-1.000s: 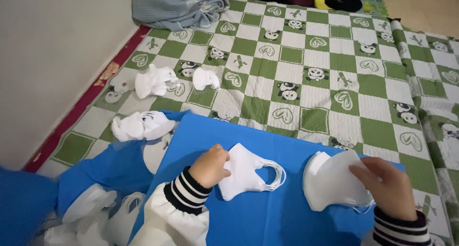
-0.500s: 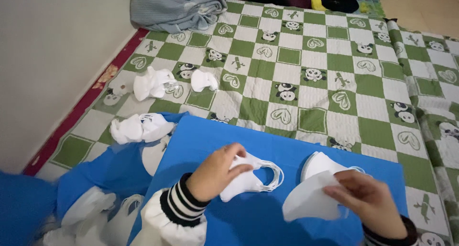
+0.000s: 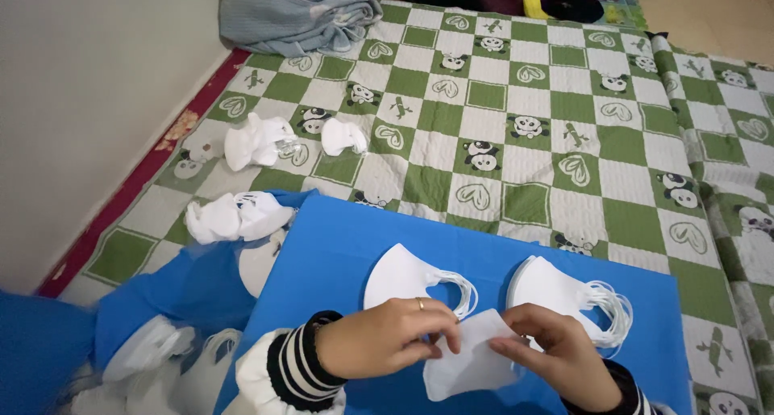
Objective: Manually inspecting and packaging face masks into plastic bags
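Blue board (image 3: 339, 246) w/ two mask stacks (image 3: 403, 278) (white).

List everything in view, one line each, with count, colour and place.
folded face mask: one, white, held between both hands over the blue board.
mask stack on the left: one pile, white, on the board above the left hand.
mask stack on the right: one pile, white, on the board above the right hand.
blue board: one, blue, lying over the quilt.
loose mask bundles: several, white, on the quilt by the wall; exact count unclear.
blue bag: one, blue, left of the board, with white masks in it.
quilt: one, green and white checks with pandas, on the floor.
crumpled cloth: one, grey-blue, top left.
left hand: ring on one finger, striped cuff.
right hand: fingers on the mask.
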